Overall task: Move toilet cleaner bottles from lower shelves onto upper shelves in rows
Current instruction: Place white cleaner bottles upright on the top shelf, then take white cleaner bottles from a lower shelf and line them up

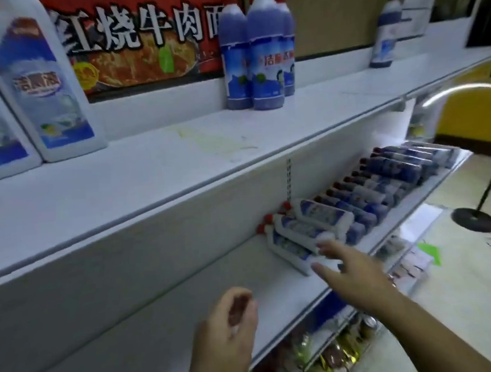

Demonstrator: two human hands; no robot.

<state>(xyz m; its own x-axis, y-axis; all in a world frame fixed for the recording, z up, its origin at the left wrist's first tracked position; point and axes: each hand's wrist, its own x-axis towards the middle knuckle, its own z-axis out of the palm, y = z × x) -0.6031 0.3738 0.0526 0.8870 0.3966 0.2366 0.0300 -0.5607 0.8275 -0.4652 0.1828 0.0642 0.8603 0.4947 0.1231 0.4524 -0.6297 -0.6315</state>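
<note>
Several toilet cleaner bottles lie on their sides on the lower shelf [298,295]: white ones with red caps [313,219] nearest, then a row of blue ones [383,185] running to the right. My right hand [352,277] reaches toward the white bottles, fingers spread, fingertips at their bases. My left hand [234,329] hovers lower left with curled fingers and nothing in it. On the upper shelf [178,161] three blue bottles [258,54] stand together, one blue bottle [386,35] stands far right, and large white bottles [39,84] stand at the left.
A red noodle poster [141,39] and a cardboard box [333,11] back the upper shelf. Snack packets [331,351] fill the shelf below. At the right are a yellow wall, a black stand base [473,219] and pale floor.
</note>
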